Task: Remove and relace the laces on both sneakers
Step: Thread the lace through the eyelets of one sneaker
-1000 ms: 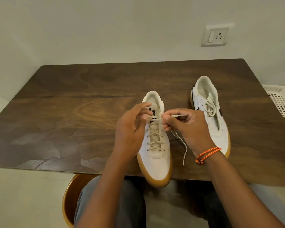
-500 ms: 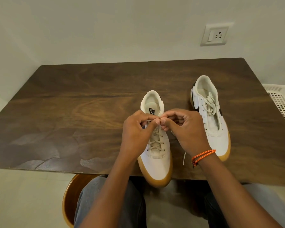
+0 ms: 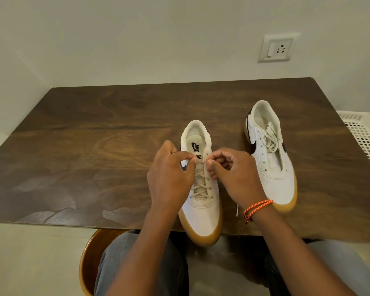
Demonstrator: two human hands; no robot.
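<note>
1. I see a dark wooden table against a pale wall; it is the biggest thing and carries both shoes.
2. Below the table edge I see the person's legs in grey trousers and a round wooden stool.
3. At the right edge, just beside the table, there is a white plastic basket.
4. The near sneaker stands in the middle, its gum toe hanging over the front edge of the table. Its lace is crossed through the lower holes.
5. The far sneaker stands to the right, apart from the first one, with no lace in its holes; a loose lace bundle lies in its opening.
6. The left hand is curled, and its thumb and finger pinch a lace end at the top of the near sneaker.
7. The right hand is curled too and pinches the other lace part, which goes upright beside the tongue.
8. On the wall I see a socket.
9. An orange bracelet is on the right wrist.
10. A loose lace tip lies on the table between the sneakers.
</note>
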